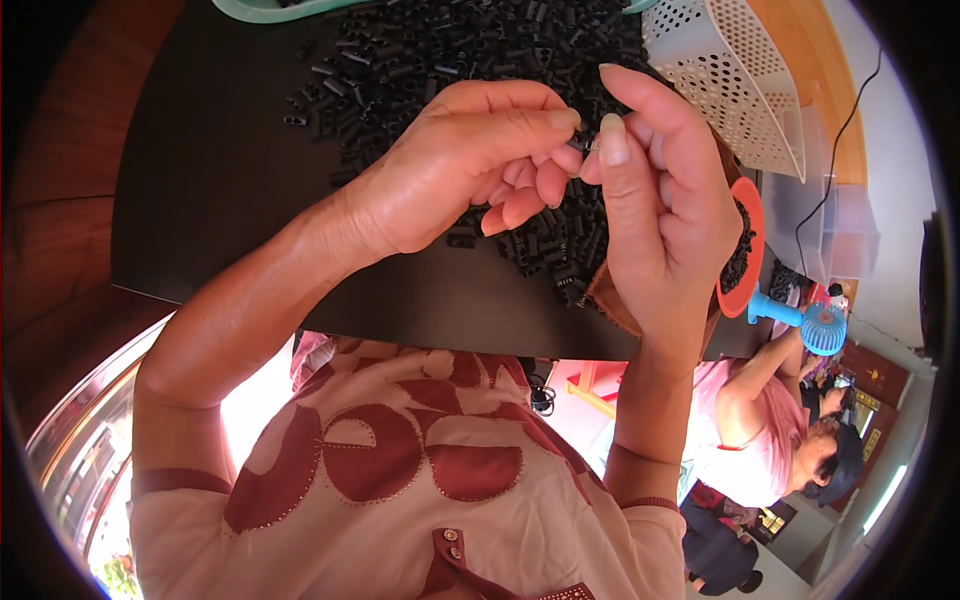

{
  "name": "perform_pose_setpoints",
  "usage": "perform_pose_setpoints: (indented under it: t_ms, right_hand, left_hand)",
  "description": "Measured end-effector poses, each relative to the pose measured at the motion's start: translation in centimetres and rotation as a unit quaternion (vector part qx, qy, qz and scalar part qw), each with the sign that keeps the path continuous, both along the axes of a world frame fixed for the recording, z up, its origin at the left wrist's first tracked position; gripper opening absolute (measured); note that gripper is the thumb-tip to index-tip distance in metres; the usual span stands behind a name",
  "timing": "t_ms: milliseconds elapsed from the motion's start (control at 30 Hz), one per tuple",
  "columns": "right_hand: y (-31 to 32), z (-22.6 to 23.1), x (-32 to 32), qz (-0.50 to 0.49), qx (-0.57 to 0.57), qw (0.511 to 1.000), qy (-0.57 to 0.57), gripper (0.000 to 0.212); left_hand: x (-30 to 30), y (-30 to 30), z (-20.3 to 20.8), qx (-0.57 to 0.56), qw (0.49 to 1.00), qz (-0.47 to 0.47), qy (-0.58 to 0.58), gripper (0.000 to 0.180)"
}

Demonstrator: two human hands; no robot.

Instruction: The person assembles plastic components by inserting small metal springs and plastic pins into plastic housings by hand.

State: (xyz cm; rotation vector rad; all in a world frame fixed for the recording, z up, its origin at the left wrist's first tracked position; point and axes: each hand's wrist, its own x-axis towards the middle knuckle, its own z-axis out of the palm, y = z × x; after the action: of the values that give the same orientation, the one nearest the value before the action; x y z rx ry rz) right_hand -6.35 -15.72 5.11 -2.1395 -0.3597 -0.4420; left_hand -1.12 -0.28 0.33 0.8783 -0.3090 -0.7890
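Observation:
Over the table my two hands meet, fingertips almost touching. My left hand (480, 150) is closed in a pinch on a small black plastic tube (576, 146), mostly covered by the thumb and fingers. At the tube's end shows a tiny metal spring (591, 147). My right hand (665, 190) holds the spring between thumb and a fingertip, its index finger stretched upward. Whether the spring sits inside the tube or only against it, I cannot tell. Below and beyond both hands spreads a large heap of black plastic tubes (420, 60), some with springs showing at their ends.
The dark table (230, 150) curves around the heap. A white perforated basket (700, 80) stands at the far right, near an orange-red bowl (740, 290) of small black parts. A blue handheld fan (822, 328) is by another person (750, 430) at right. A mint-green tray (270, 10) shows at the top.

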Motion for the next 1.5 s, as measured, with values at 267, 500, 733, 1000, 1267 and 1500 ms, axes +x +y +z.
perform_pose_setpoints:
  t_ms: [267, 500, 733, 1000, 1267, 1500]
  right_hand:
    - [-0.6, -0.5, 0.2, -0.031, 0.069, 0.996, 0.041, 0.019]
    - [-0.7, -1.6, 0.4, 0.035, 0.052, 0.998, 0.009, 0.007]
    - [-0.9, -0.2, 0.6, 0.000, 0.020, 0.998, 0.055, 0.010]
    - [-5.0, -3.0, 1.4, -0.046, -0.211, 0.976, 0.036, 0.008]
    - [-4.7, -3.4, 1.3, -0.033, -0.290, 0.954, 0.064, 0.010]
    - [-4.6, -3.9, 4.3, -0.039, -0.295, 0.954, 0.027, 0.011]
  left_hand:
    - [-0.1, 0.1, 0.1, -0.011, 1.000, 0.006, 0.009, 0.025]
    - [0.0, 0.0, 0.1, -0.025, 1.000, 0.008, 0.007, 0.025]
    - [0.4, 0.5, 0.3, -0.015, 0.998, 0.052, -0.010, 0.028]
    - [1.1, 1.4, 0.5, -0.056, 0.988, 0.136, -0.046, 0.030]
    - [1.4, 1.9, -0.1, -0.065, 0.988, 0.138, -0.024, 0.028]
    - [1.2, 1.8, -0.4, -0.063, 0.989, 0.130, -0.025, 0.028]
